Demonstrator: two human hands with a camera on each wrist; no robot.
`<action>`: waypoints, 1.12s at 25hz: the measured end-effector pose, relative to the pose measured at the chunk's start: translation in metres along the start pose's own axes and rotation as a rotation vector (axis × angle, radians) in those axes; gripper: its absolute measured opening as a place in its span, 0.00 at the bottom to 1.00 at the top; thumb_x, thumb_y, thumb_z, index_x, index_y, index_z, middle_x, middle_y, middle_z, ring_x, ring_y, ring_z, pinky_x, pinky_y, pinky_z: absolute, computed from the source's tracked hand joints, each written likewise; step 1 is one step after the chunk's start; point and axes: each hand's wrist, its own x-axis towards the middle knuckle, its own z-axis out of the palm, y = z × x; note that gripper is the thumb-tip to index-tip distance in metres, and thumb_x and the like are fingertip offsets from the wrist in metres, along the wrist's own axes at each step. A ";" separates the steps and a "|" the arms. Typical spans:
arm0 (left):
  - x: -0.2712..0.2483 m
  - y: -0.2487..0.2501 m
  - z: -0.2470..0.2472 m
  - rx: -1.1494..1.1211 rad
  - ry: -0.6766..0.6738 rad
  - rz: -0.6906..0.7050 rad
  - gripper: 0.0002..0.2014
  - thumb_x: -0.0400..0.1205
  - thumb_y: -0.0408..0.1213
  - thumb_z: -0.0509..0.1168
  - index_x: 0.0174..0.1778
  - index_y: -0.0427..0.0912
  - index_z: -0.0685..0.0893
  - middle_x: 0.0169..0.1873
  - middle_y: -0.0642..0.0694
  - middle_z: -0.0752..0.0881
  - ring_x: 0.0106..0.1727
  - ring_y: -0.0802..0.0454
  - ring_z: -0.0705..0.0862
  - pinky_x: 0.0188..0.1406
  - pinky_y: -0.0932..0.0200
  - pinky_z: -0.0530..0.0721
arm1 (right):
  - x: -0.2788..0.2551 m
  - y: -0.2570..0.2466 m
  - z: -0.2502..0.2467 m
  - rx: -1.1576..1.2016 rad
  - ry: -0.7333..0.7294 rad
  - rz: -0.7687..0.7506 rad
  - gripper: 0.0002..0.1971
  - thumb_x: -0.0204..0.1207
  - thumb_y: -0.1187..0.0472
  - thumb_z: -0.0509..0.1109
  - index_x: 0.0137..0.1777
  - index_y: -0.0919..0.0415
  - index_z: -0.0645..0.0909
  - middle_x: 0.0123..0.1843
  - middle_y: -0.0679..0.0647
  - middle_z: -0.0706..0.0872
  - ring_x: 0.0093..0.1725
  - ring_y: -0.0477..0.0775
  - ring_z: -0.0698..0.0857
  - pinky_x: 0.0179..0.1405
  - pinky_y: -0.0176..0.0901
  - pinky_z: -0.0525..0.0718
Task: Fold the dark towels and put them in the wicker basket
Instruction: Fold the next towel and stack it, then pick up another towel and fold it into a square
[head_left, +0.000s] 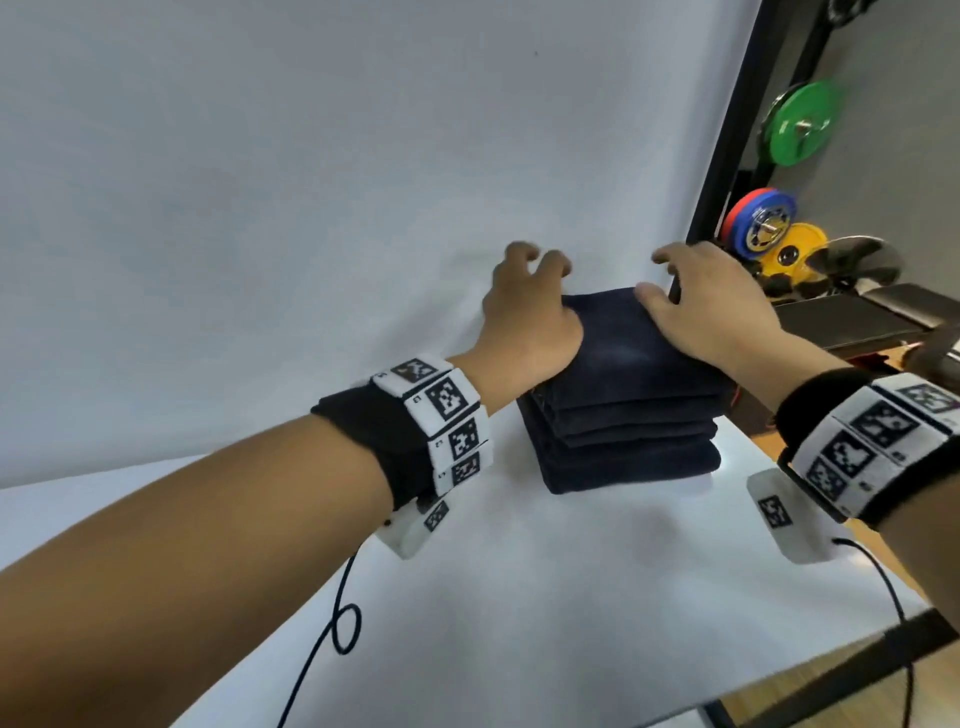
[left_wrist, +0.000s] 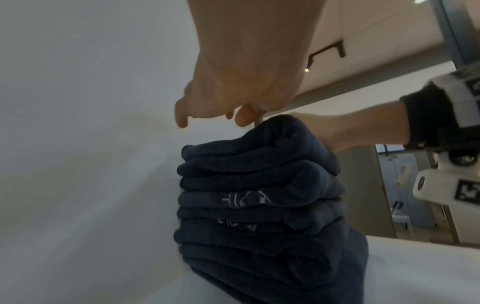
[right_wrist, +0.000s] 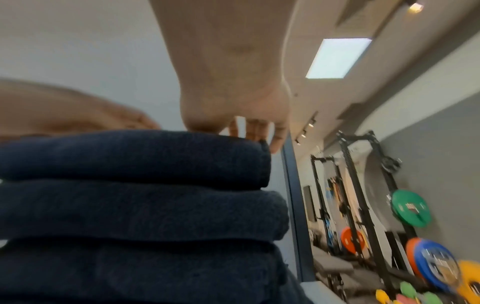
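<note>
A stack of folded dark towels (head_left: 623, 395) stands on the white table (head_left: 545, 597), toward its far right edge and close to the white backdrop (head_left: 260, 182). No wicker basket appears in any view.

The left hand (head_left: 524, 312) rests its heel and palm on the top towel's left edge. Its fingers are loosely curled past the far corner and hold nothing; in the left wrist view they hang clear of the cloth. The right hand (head_left: 711, 306) lies on the top towel's right edge, thumb on the upper surface and fingers spread over the far right corner. Neither hand has closed on the cloth.

The step in hand appears to be squaring the stack or readying it for lifting. To do it well, the person should press evenly from both sides so that the layers stay aligned. The upper towels sit slightly off the lower ones in the left wrist view. For a lift, the fingers should go under the bottom towel, not just the top one, or the stack is likely to shear apart.

The stack is upright. Its top face is roughly rectangular, with the long axis running away from the person toward the backdrop. Rounded fold edges face the person and the left side.
</note>
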 end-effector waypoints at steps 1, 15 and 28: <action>0.003 0.003 0.004 0.046 0.000 0.071 0.23 0.81 0.33 0.57 0.73 0.42 0.74 0.78 0.40 0.63 0.75 0.38 0.69 0.75 0.42 0.71 | -0.002 -0.005 0.001 -0.003 -0.050 -0.104 0.25 0.83 0.46 0.62 0.76 0.56 0.73 0.70 0.60 0.81 0.69 0.63 0.78 0.66 0.56 0.77; 0.004 -0.021 0.046 0.287 -0.433 -0.158 0.31 0.87 0.54 0.43 0.87 0.52 0.46 0.87 0.39 0.41 0.86 0.38 0.34 0.84 0.38 0.40 | -0.004 0.006 0.048 0.175 -0.444 -0.049 0.26 0.89 0.46 0.49 0.86 0.45 0.57 0.89 0.52 0.54 0.87 0.50 0.51 0.82 0.46 0.46; -0.077 -0.045 -0.050 0.174 -0.514 0.019 0.22 0.91 0.41 0.49 0.83 0.47 0.66 0.85 0.47 0.62 0.85 0.49 0.56 0.77 0.66 0.48 | 0.004 -0.051 0.010 -0.168 -0.482 -0.006 0.21 0.88 0.61 0.53 0.77 0.63 0.73 0.79 0.61 0.73 0.76 0.61 0.73 0.73 0.47 0.72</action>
